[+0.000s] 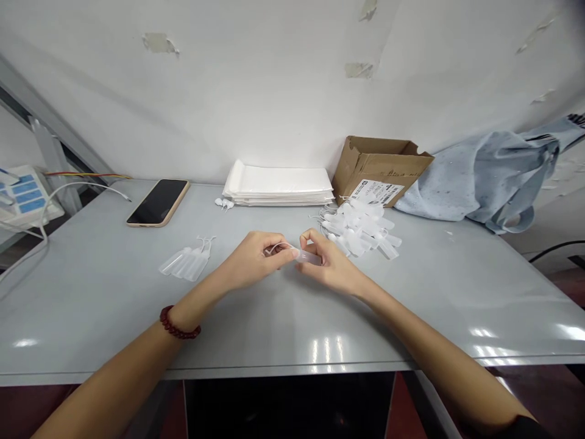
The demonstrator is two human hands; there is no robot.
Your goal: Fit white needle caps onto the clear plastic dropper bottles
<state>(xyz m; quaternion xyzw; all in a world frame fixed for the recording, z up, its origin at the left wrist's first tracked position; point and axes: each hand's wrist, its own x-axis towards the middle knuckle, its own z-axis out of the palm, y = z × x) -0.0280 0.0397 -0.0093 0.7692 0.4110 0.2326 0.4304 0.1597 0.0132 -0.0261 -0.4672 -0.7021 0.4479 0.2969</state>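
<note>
Between my two hands, just above the middle of the table, is a small translucent plastic sleeve (309, 258) with a thin white cord. My right hand (329, 262) pinches the sleeve's body between thumb and fingers. At the other end, my left hand (260, 256) grips the corded end, and the cord loops over its fingers. To the right lies a loose pile of similar corded sleeves (359, 228). Several more sleeves (187, 262) lie side by side, left of my left hand.
Behind my hands sits a stack of white padded envelopes (281, 181), with small white pieces (223, 203) beside it. An open cardboard box (384, 171) and a light blue cloth bag (466, 177) stand right. A phone (158, 203) and white cable (91, 184) lie left.
</note>
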